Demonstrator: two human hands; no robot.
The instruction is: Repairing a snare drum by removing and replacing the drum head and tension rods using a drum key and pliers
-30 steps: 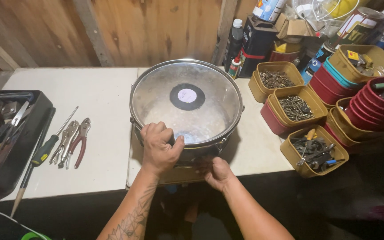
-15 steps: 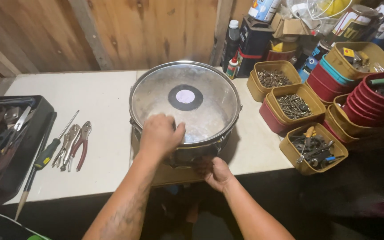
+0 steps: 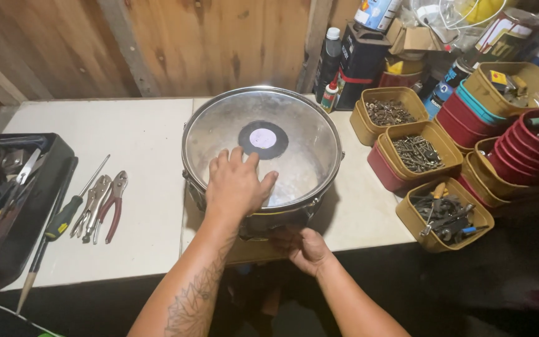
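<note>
On the table, spread left hand (image 3: 237,185) presses shiny snare drum (image 3: 262,153); right hand (image 3: 304,248) grips its shell

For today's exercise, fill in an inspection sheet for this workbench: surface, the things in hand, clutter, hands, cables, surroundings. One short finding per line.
Surface: pale table, worn but flat.
Things in hand: snare drum lying flat, clear head with a dark centre dot.
Clutter: pliers and screwdriver left of the drum; black tool tray at the left edge; tubs of screws on the right.
Hands: left hand flat on the drumhead; right hand at the near side of the shell.
Cables: nothing seen.
Surroundings: wooden wall; bottles and cans behind the drum.
</note>
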